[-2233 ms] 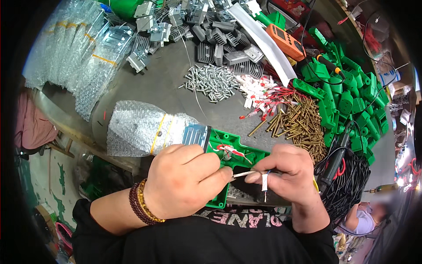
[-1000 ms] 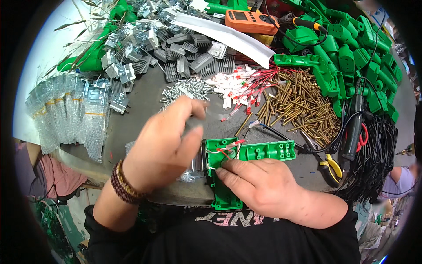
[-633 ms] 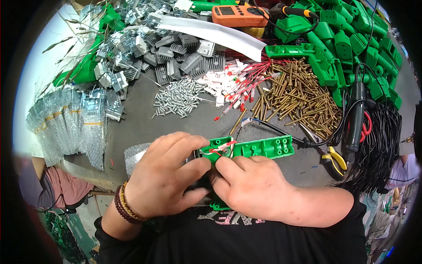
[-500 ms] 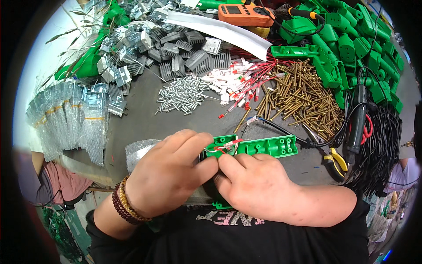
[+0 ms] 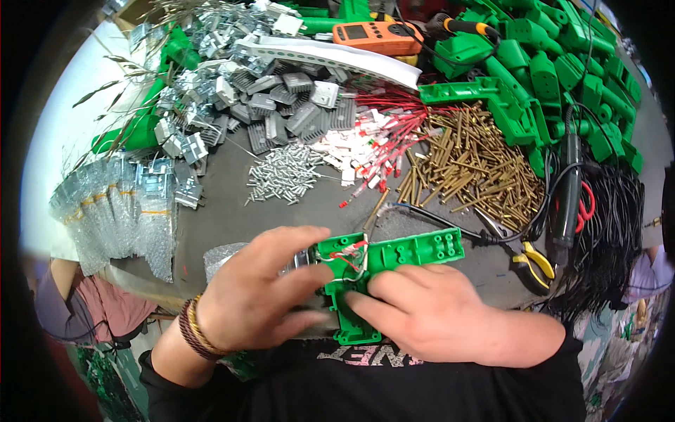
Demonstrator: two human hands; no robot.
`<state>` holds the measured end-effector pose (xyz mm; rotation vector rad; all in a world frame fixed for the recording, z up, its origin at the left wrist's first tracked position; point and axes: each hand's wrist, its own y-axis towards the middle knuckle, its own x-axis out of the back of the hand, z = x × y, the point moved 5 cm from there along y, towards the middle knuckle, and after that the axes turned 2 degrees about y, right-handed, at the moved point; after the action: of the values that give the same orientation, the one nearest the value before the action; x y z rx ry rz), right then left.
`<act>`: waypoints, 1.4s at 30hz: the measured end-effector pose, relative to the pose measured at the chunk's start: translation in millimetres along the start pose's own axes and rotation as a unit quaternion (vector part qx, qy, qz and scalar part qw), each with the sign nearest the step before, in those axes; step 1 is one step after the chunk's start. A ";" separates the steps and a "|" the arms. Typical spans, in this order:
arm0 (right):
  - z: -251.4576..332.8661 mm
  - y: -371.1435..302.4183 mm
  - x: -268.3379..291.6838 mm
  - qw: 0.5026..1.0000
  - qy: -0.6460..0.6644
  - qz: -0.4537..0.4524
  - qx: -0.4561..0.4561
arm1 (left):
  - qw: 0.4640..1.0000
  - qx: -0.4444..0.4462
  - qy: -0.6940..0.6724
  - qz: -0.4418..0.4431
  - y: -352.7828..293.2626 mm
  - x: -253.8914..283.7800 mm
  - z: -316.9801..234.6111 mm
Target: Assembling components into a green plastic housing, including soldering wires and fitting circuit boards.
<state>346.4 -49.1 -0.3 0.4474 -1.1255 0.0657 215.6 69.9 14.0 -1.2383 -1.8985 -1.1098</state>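
Note:
In front of my body lies a T-shaped green plastic housing half (image 5: pixel 415 247), open side up, with screw posts inside. Red and white wires (image 5: pixel 348 254) curl in its corner. My right hand (image 5: pixel 429 309) grips the housing, fingers bent over its long arm and its lower leg. At the housing's left end my left hand (image 5: pixel 260 288) has its fingers spread around a metallic part (image 5: pixel 302 259), which they largely cover. Whether those fingers touch the part, I cannot tell. A black cable (image 5: pixel 436 216) with a stripped end lies just beyond the housing.
Farther back lie piles of silver screws (image 5: pixel 281 174), long brass screws (image 5: pixel 478 162), red-and-white wired parts (image 5: pixel 365 144) and grey heat sinks (image 5: pixel 302 116). Green housings (image 5: pixel 555 70) and an orange multimeter (image 5: pixel 376 36) sit behind. At right are yellow-handled pliers (image 5: pixel 532 267); bubble-wrap bags (image 5: pixel 116 211) lie left.
My left hand's fingers have spread from a closed pinch beside the wires. The housing has shifted slightly left and nearer, and its lower leg and wires now show more.

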 end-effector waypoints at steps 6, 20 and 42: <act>-17.0 -22.2 27.1 0.989 0.132 -0.073 -0.011 | 0.956 0.202 0.199 -0.073 -12.4 45.5 79.9; 25.4 -41.7 116.0 0.950 0.163 -0.224 0.145 | 0.940 0.059 0.330 0.060 44.6 33.4 141.7; -12.1 -32.7 -25.0 0.984 0.164 0.036 0.052 | 0.994 0.034 -0.046 -0.091 -57.5 -31.6 -28.7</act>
<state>354.7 -70.0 -36.8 0.4696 -0.8148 0.2542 175.7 19.2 -17.0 -1.1142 -2.1365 -1.0860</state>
